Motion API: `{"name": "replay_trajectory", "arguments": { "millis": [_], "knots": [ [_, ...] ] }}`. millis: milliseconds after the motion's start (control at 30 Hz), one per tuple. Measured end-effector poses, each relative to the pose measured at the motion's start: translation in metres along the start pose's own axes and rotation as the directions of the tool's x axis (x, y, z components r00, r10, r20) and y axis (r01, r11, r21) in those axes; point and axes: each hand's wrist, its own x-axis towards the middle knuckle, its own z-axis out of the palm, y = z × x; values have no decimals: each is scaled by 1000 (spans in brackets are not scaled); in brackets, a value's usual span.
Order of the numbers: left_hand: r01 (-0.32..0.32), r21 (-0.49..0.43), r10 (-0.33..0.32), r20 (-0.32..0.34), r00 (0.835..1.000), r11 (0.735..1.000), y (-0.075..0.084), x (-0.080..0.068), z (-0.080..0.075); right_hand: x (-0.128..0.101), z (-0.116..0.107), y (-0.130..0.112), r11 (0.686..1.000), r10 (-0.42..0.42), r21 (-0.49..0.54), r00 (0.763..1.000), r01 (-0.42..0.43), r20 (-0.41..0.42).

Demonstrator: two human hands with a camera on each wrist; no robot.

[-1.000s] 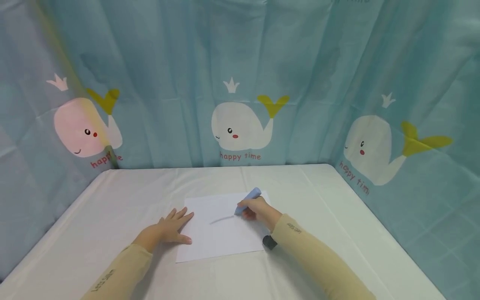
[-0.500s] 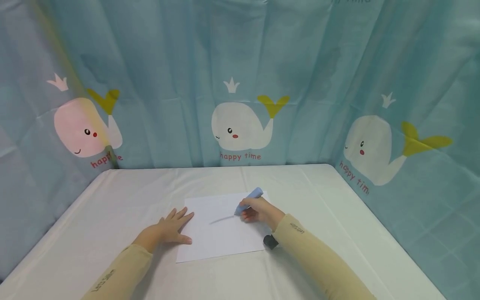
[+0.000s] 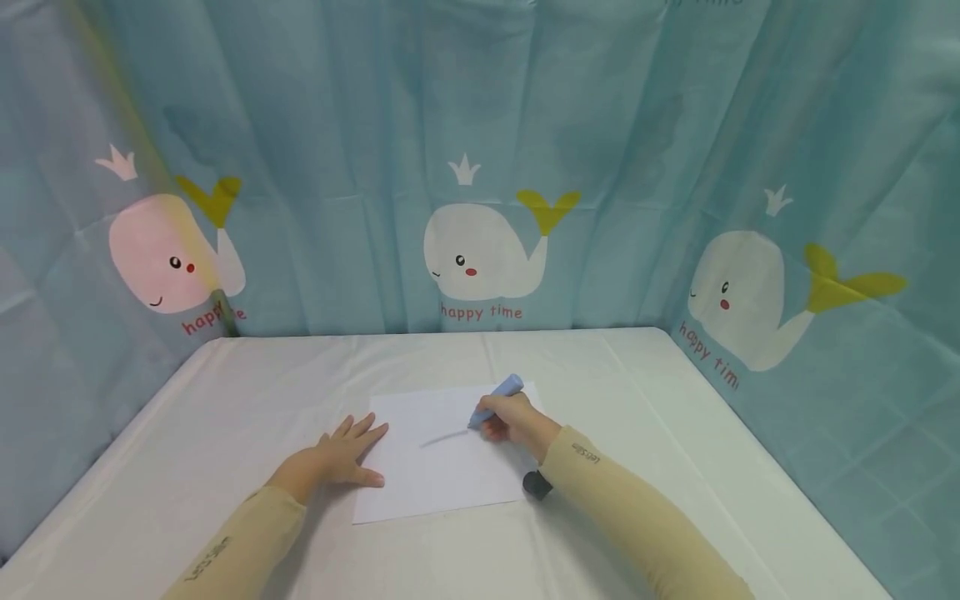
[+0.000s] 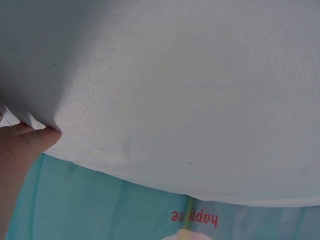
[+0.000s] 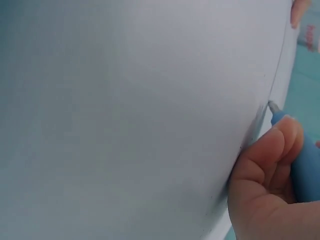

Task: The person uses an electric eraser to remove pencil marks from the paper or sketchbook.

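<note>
A sheet of white paper [image 3: 427, 483] lies on the white-covered table, with one thin, slightly slanting grey-blue line [image 3: 442, 437] on it. My right hand [image 3: 512, 417] pinches a light blue marker [image 3: 508, 386] between thumb and fingers; the marker leans to the right. Its tip is at the line's right end, and the right wrist view shows the tip at the surface beside the thumb. With fingers spread, my left hand [image 3: 343, 454] rests flat at the paper's left edge, fingertips and thumb on the sheet. Only a few of its fingers [image 4: 42, 137] appear in the left wrist view.
White cloth covers the table [image 3: 637, 417] around the paper. A blue curtain [image 3: 337, 208] printed with whales stands along the back and both sides. Below my right wrist shows a small black object [image 3: 536, 485], partly hidden by the beige sleeve [image 3: 622, 508].
My right hand and the marker shift very slightly to the right, then back left. The drawn line looks the same, and my left hand stays where it was.
</note>
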Motion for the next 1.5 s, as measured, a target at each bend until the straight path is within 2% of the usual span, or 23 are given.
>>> {"name": "replay_trajectory", "arguments": {
  "millis": [433,567,967,1267,1500],
  "knots": [
    [2,1,-2,1,1000,1000,1,1,-1,-2,-3,-2,998,16,-56,996,-11,83],
    [6,3,-6,1,1000,1000,0,1,2,-3,-2,-1,999,19,-37,998,-17,55],
    [-19,13,20,-7,1000,1000,2,-2,-2,-2,-4,-2,999,32,-44,997,-29,67],
    [-1,18,1,6,1000,1000,-1,-1,-2,-1,-3,-3,999,39,-26,997,-37,60],
    [-11,27,10,14,1000,1000,-4,2,-2,0,-4,-3,999,42,-12,997,-42,57]
  ]
}}
